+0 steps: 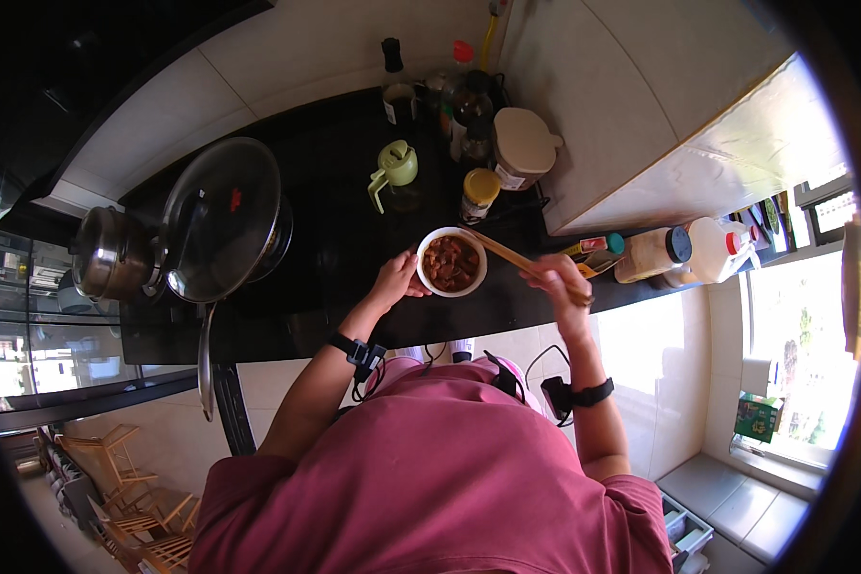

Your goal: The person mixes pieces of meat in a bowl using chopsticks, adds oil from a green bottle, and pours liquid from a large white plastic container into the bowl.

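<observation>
A white bowl (451, 262) of chunky food in reddish-brown sauce is at the front part of the black countertop (323, 251). My left hand (400, 278) holds the bowl's left side, fingers at its rim and wall. In my right hand (564, 287) is a pair of wooden chopsticks (501, 250), which slant up to the left, their tips by the bowl's upper right rim. Just beyond the bowl stands a jar with a yellow lid (481, 188). A pale green lidded jug (397, 165) stands farther back.
A wok with a glass lid (222, 219) sits at left, its handle (206, 359) jutting past the counter edge. Beside it is a steel pot (113, 255). Sauce bottles (400, 100) and a lidded tub (524, 147) stand at the back. Large plastic containers (649, 256) line the right side.
</observation>
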A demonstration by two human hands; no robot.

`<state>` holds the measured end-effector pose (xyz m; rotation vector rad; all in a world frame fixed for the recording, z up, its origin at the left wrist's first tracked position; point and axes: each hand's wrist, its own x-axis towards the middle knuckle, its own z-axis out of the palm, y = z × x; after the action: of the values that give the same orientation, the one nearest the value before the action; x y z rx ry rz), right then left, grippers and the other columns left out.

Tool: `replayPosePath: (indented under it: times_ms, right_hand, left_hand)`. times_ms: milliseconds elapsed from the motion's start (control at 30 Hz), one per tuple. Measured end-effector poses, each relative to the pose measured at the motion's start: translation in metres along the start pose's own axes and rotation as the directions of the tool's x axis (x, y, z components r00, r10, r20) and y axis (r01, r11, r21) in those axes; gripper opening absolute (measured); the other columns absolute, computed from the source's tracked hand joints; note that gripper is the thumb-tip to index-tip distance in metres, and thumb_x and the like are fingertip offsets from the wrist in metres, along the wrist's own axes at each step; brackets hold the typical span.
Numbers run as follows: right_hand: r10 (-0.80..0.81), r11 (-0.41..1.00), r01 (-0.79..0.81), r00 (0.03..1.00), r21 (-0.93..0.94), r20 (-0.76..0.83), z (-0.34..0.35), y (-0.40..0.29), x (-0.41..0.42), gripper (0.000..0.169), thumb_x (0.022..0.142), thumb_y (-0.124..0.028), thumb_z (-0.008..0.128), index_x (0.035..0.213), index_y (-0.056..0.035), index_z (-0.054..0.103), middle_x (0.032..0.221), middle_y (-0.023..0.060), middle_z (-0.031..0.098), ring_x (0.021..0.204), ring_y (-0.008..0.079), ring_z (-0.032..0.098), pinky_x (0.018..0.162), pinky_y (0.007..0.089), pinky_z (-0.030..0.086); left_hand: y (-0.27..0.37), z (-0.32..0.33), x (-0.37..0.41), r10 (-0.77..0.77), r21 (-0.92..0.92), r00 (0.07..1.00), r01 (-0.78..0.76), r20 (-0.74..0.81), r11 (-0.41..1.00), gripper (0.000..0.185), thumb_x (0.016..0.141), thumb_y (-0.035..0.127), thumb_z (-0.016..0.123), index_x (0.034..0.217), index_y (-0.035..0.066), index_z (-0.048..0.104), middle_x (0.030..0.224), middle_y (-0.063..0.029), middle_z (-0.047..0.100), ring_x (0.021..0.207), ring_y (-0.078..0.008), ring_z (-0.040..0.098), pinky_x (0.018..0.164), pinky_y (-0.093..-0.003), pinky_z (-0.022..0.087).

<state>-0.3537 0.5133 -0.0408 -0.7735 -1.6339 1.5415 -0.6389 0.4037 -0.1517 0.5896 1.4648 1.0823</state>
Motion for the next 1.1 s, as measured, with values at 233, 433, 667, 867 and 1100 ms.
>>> replayPosePath:
  times_ms: [233,433,667,867,1100]
  right_hand:
    - [-0.382,0.423,0.731,0.68,-0.536,0.626,0.041,0.038,0.025,0.029,0.078,-0.018,0.074,0.103,-0.007,0.062,0.113,0.0131,0.054,0.091,0.0308,0.064,0.072,0.0362,0.056]
    - [-0.178,0.393,0.703,0.69,-0.593,0.701,0.032,0.066,0.017,0.051,0.077,-0.024,0.074,0.122,-0.0095,0.056,0.132,0.015,0.046,0.123,0.031,0.049,0.103,0.045,0.041]
    - [-0.06,0.306,0.703,0.687,-0.642,0.724,0.031,0.071,0.016,0.054,0.082,-0.018,0.065,0.134,-0.0141,0.049,0.142,0.0119,0.04,0.134,0.0268,0.04,0.111,0.0528,0.031]
    - [-0.03,0.263,0.644,0.749,-0.718,0.661,0.028,0.054,0.009,0.06,0.085,-0.008,0.056,0.141,-0.0203,0.042,0.148,0.0105,0.036,0.136,0.0258,0.039,0.112,0.0527,0.03]
    - [-0.14,0.414,0.489,0.868,-0.768,0.477,0.008,0.022,0.0,0.061,0.081,0.0,0.054,0.139,-0.0156,0.046,0.147,0.0144,0.037,0.13,0.0317,0.044,0.109,0.0485,0.035]
  left_hand:
    - [0.002,-0.015,-0.006,-0.083,0.086,0.996,0.08,0.025,0.993,0.038,0.105,0.028,0.037,0.131,0.003,0.048,0.091,-0.0106,0.068,0.075,-0.0191,0.071,0.067,-0.028,0.057]
    - [0.0,-0.039,-0.018,0.004,0.064,0.989,0.006,-0.15,0.998,0.042,0.102,0.02,0.045,0.14,0.002,0.041,0.093,-0.0149,0.068,0.075,-0.021,0.07,0.065,-0.0271,0.057]
    - [0.038,-0.063,0.001,0.422,0.382,0.787,-0.258,-0.451,0.888,0.047,0.096,0.018,0.057,0.14,0.008,0.042,0.11,-0.0117,0.064,0.091,-0.0178,0.065,0.07,-0.0293,0.054]
    - [0.073,-0.063,0.035,0.659,0.533,0.66,-0.434,-0.361,0.726,0.051,0.084,0.02,0.073,0.128,0.005,0.05,0.111,-0.0096,0.063,0.096,-0.019,0.061,0.082,-0.0306,0.05]
    - [0.079,-0.06,0.06,0.522,0.247,0.802,-0.464,-0.289,0.851,0.019,0.09,0.016,0.067,0.102,0.002,0.06,0.086,0.001,0.064,0.079,-0.0073,0.059,0.069,-0.0244,0.047]
